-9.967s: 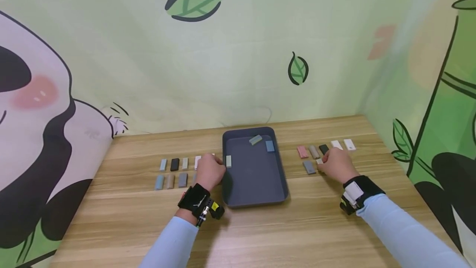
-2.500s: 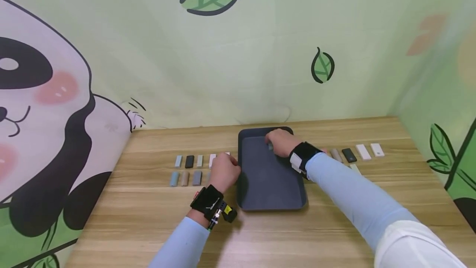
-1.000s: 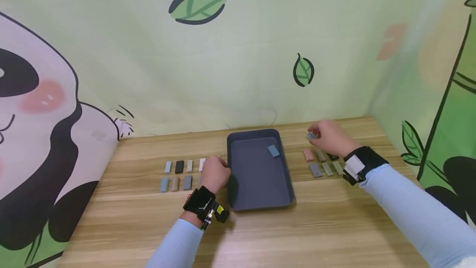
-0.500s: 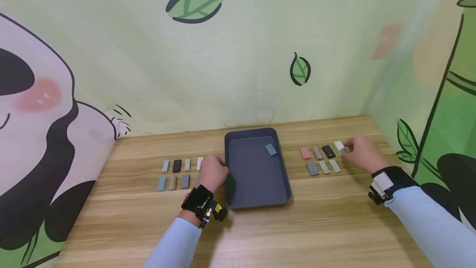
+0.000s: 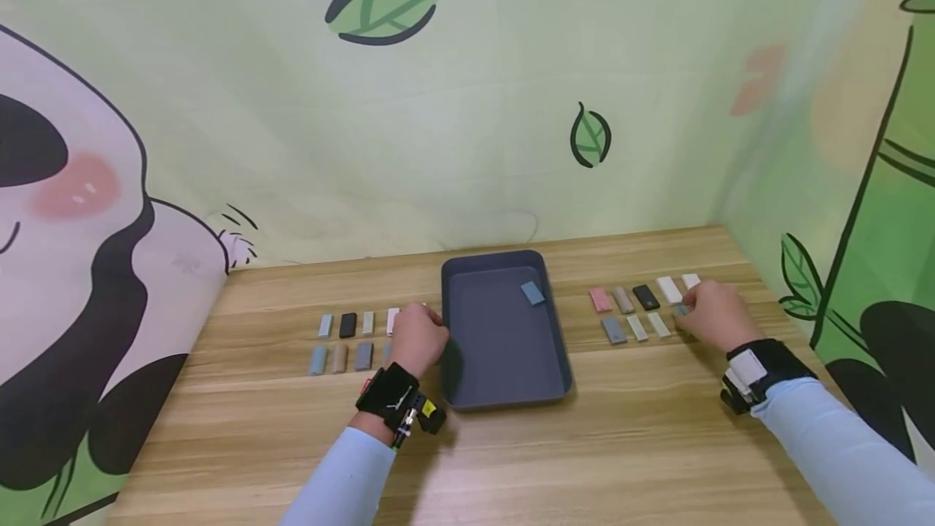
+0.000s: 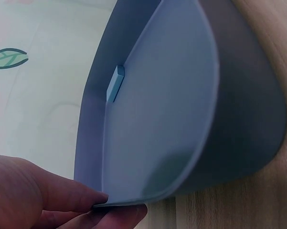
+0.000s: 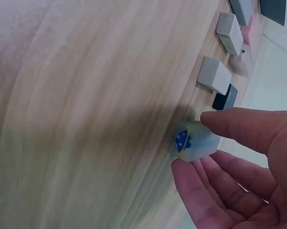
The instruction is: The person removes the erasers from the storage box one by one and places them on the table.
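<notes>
A dark grey tray (image 5: 504, 380) lies mid-table with one blue-grey block (image 5: 532, 292) near its far right corner. My left hand (image 5: 431, 323) pinches the tray's left rim (image 6: 100, 202); the left wrist view shows the rim between thumb and fingers (image 6: 115, 215). My right hand (image 5: 687, 313) pinches a small pale green block (image 7: 196, 140) with a blue mark. It holds the block against the table at the right end of the near row of blocks (image 5: 638, 327), just below the white blocks (image 5: 670, 289).
Two short rows of small blocks (image 5: 343, 339) lie left of the tray. To its right, a far row runs from a pink block (image 5: 599, 299) past a black block (image 5: 646, 296) to white ones. Painted walls close the back and right sides.
My right hand carried the pale block from the tray to the right group, and over the last half second lowered it towards the near row. My left hand stayed on the tray rim.
</notes>
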{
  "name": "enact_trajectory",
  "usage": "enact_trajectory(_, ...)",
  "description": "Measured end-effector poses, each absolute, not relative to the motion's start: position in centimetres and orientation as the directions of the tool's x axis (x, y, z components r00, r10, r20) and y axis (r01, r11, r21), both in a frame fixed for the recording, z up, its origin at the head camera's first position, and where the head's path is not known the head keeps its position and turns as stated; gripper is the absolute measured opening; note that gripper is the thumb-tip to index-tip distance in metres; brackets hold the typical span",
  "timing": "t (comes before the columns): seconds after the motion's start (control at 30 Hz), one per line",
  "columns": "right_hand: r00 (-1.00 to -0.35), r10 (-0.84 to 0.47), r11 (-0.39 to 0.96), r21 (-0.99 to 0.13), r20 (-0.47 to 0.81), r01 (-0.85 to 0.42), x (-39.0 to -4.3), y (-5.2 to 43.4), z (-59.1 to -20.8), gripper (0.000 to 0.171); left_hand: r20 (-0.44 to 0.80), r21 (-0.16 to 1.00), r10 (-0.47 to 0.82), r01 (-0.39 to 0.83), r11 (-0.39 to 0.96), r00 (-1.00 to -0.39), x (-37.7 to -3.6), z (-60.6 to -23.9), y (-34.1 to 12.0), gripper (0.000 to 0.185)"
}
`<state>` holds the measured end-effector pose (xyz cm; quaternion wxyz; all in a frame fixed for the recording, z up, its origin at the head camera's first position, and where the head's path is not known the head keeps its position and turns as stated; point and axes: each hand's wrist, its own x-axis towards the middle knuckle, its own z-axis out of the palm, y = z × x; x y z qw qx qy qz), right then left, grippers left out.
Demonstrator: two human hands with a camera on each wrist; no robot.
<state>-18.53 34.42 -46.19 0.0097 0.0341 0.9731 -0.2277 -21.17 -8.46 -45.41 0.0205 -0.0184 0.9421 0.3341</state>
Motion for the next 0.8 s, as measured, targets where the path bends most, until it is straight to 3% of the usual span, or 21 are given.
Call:
enact_trajectory(0.27,-0.995,0.098,0.894,-0.438,-0.014,0.094,-18.6,34.3,-46.4,0.032,-0.034,0.626,-0.014,-0.032,0.779,-0.999,-21.2,-45.5,-8.5,0.022)
enact_trajectory(0.53,-0.994,0.107,0.904,-0.417,0.012,0.092,-18.7,33.9,-45.3,0.037,-0.042,0.632,-0.028,-0.048,0.773,-0.999,-21.3,-45.5,-8.7,0.011)
enact_trajectory(0.8,-0.997,0.045,0.926,-0.376,0.057,0.02,-20.3,30.4,-42.3,0.039,-0.046,0.642,-0.013,-0.039,0.766,-0.999,-21.1,-45.3,-8.7,0.019)
